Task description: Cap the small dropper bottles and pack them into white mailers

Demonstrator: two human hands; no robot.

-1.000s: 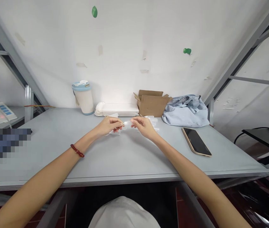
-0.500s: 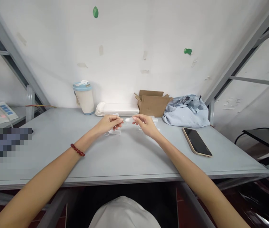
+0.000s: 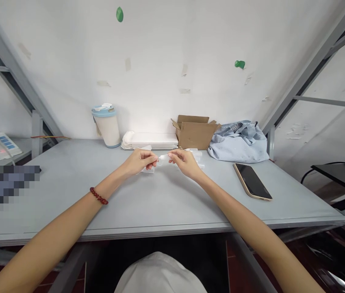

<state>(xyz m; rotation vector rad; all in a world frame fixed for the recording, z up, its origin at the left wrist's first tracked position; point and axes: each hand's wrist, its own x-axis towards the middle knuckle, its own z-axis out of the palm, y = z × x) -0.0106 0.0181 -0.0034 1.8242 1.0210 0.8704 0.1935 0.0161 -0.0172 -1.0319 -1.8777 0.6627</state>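
Note:
My left hand [image 3: 143,161] and my right hand [image 3: 185,162] face each other over the middle of the table, both in a pinch. Between the fingertips lies a small white plastic piece [image 3: 163,158], perhaps a little bottle or tube. My right fingers grip its right end. A thin loop seems to hang at its left end, where my left thumb and forefinger close on something too small to name. Behind the left hand lies a white tag [image 3: 148,171], partly covered. Several clear plastic tubes [image 3: 197,154] lie behind my right hand, partly hidden.
Along the wall stand a blue-lidded cup [image 3: 107,127], a stack of white sheets or flat packs [image 3: 152,140], an open cardboard box [image 3: 197,135] and a bundle of light blue cloth [image 3: 239,142]. A phone [image 3: 253,181] lies on the grey table [image 3: 160,203] to the right.
Both hands stay close together at nearly the same spot. The white piece has tilted slightly and sits a little lower between the fingertips. The view has shifted slightly.

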